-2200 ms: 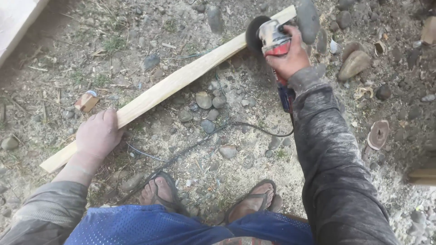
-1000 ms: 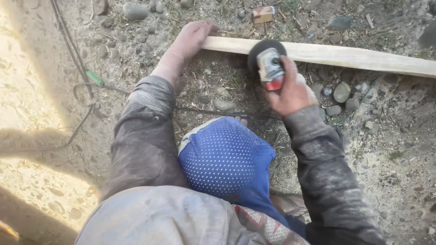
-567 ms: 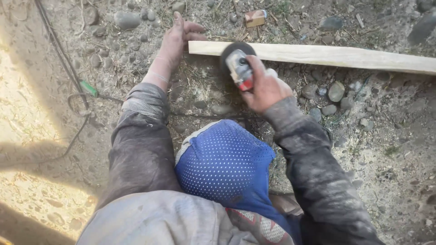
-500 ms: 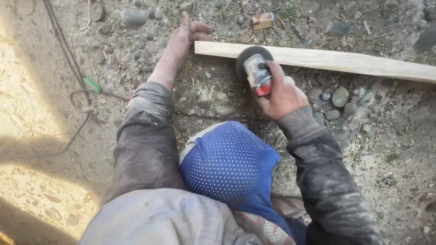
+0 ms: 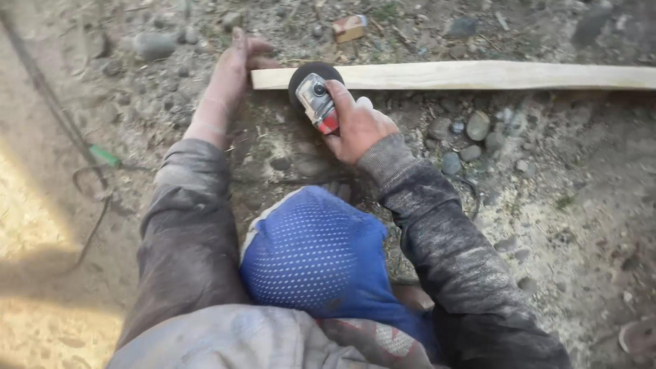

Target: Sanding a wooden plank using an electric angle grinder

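A long pale wooden plank (image 5: pixel 478 75) lies on stony ground across the top of the view. My left hand (image 5: pixel 232 72) rests flat on the ground at the plank's left end, fingers touching it. My right hand (image 5: pixel 355 123) grips an angle grinder (image 5: pixel 316 96) with a dark round disc guard and a grey and red body. The disc sits against the plank's near edge, close to its left end. My blue-clad knee (image 5: pixel 307 253) is bent below the hands.
Loose stones (image 5: pixel 471 137) are scattered right of the grinder. A small orange and white box (image 5: pixel 350 27) lies beyond the plank. A dark cable (image 5: pixel 61 123) with a green tag runs along the ground at the left.
My view has swung so the plank now lies level across the top. The grinder has travelled along the plank to its left end, close to my left hand.
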